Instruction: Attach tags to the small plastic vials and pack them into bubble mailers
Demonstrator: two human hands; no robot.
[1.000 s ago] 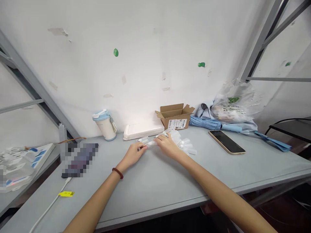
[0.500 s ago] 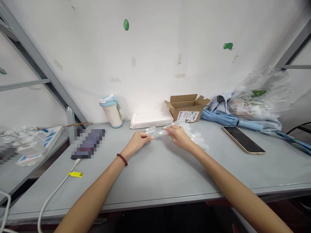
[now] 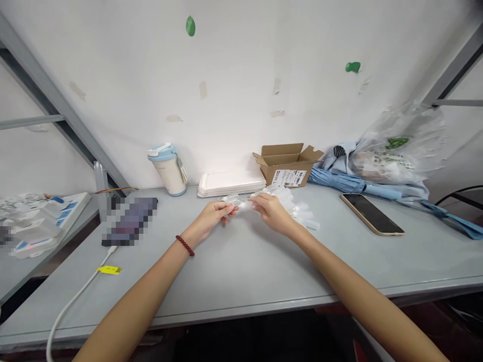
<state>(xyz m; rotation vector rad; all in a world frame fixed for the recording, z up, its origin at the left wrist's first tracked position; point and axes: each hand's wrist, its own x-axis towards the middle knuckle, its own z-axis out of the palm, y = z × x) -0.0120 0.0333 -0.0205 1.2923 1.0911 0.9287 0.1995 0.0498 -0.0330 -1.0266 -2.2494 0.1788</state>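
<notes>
Pinching a whitish piece (image 3: 245, 206), left fingers (image 3: 225, 206) and right fingers (image 3: 261, 201) sit near an unreadable box label (image 3: 290, 178).

My left hand (image 3: 216, 216) and right hand (image 3: 272, 212) meet at a small whitish piece (image 3: 245, 205), mid-frame.
I pinch its left end and grip its right; translucent pieces (image 3: 301, 206) lie heaped just right of centre on the grey table (image 3: 234, 271). Behind them stands an open cardboard box (image 3: 289, 176), left of it a white stack (image 3: 230, 183); a phone (image 3: 372, 213) lies at the right of the frame.
</notes>
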